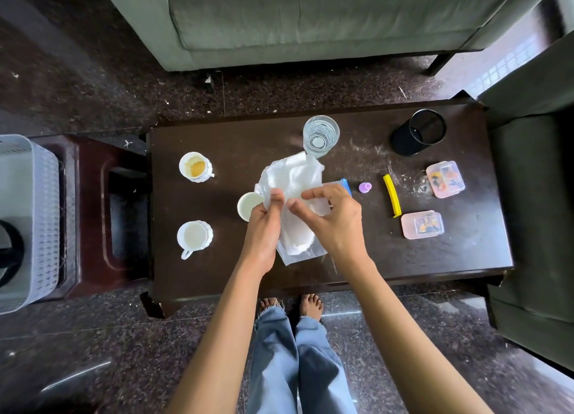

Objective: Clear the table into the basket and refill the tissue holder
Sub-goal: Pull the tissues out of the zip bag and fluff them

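A white stack of tissues [293,177] in a clear plastic wrapper [302,253] lies at the middle of the dark table [357,258]. My left hand [264,227] grips the left side of the tissues with thumb and fingers. My right hand [332,218] pinches the tissues from the right. A small white round holder [248,204] stands just left of my left hand. A white perforated basket [34,221] sits on a stool at the far left.
On the table stand two white cups [196,166] [194,236], a glass of water [321,134], a black mesh pot [419,132], a purple cap [365,187], a yellow clip [392,200] and two pink boxes [445,179] [422,224]. Sofas border the far and right sides.
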Demonstrator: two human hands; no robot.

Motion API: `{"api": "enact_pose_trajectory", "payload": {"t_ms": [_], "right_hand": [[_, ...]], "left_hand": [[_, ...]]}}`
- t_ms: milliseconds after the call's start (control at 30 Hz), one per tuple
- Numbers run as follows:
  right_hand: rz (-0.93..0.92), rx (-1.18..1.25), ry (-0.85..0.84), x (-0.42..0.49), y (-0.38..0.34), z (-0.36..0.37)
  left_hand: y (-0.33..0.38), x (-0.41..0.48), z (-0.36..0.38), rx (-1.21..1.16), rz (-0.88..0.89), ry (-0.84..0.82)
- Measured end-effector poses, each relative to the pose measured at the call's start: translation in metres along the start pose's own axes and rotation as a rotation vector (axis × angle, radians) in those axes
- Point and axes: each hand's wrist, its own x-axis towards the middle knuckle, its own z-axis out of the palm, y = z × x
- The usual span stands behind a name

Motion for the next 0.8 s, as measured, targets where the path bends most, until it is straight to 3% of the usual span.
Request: {"api": "enact_pose_trajectory", "payload": {"t_ms": [333,600,800], "right_hand": [[0.066,-0.073,0.018,0.005,0.008,0.008],[0.223,0.303,-0.014,0.015,0.025,-0.014],[0.195,0.349,-0.102,0.024,0.028,-0.024]], "left_hand": [[-0.008,0.002,0.0,0.076,-0.026,0.034],[-0.004,0.01,-0.014,0.011,0.032,0.097],[0.001,0.009,-0.023,-0.048,0.007,0.072]]}}
